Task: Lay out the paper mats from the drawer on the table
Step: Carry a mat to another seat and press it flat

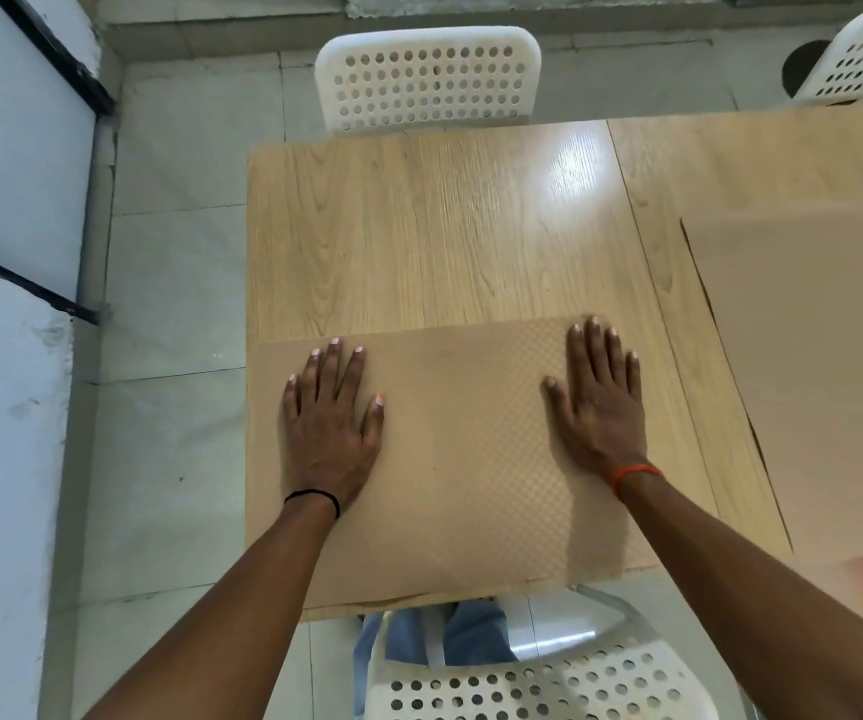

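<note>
Both hands pressed a paper mat (450,459) flat at the table's (419,226) 6 o'clock edge | left hand (328,423), right hand (598,407): fingers straight, gripping nothing | best smoothed outward, edges squared.

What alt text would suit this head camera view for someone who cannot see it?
Both hands, left hand and right hand, press flat on a brown paper mat on a wooden table. A second mat lies to the right.
</note>
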